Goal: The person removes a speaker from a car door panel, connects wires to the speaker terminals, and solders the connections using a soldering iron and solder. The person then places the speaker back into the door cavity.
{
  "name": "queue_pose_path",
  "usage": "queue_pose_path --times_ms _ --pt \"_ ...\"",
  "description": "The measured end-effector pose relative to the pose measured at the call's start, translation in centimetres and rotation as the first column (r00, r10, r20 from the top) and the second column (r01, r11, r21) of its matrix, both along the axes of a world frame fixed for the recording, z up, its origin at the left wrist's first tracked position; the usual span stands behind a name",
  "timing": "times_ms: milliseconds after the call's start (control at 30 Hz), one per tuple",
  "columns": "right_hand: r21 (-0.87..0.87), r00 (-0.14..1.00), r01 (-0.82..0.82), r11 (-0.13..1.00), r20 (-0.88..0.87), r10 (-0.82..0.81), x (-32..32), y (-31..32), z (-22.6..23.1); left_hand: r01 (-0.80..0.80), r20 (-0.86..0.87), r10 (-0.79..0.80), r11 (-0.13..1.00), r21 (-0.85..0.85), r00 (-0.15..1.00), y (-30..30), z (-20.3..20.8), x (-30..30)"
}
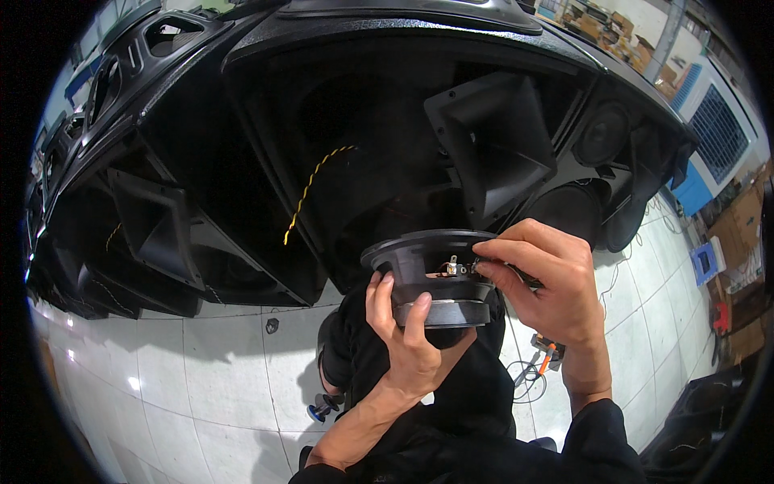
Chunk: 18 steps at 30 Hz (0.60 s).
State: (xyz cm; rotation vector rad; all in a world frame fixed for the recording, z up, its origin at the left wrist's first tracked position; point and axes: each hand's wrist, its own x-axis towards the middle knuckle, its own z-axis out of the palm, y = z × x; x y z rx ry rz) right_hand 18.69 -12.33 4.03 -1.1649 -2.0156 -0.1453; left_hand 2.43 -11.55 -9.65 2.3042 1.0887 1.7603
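Observation:
A round black speaker driver [443, 314] is held over my lap, its wide rim up and its magnet down. My left hand [407, 343] is closed around its lower side, thumb and fingers against frame and magnet. At the driver's right side my right hand [552, 282] pinches close to the small metal terminals [455, 267]; whatever lies between its fingertips is too small to make out. Just beyond stands a large black speaker cabinet [347, 89] with a black horn [493, 141] inside. A twisted yellow wire [301, 198] hangs from its dark interior.
More black cabinets stand to the left, one with a horn [153, 222], and others to the right. On the tiled floor [218, 363] lie a blue-ended spool [322, 408] and an orange-handled tool [548, 357] with a cable. Far right are an air cooler [717, 129] and cardboard boxes [743, 218].

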Motion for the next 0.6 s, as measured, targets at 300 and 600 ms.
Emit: queue_pose_path --times_ms 300,600 --pt "0.071 0.99 0.04 0.997 0.134 -0.05 -1.1 0.3 0.8 0.035 -0.02 -0.035 0.999 -0.012 0.999 -0.2 0.2 -0.2" --pt "0.057 0.952 0.017 0.998 0.304 -0.034 -1.2 0.2 1.0 0.059 0.037 -0.06 0.998 0.023 0.998 -0.3 -0.5 0.1"
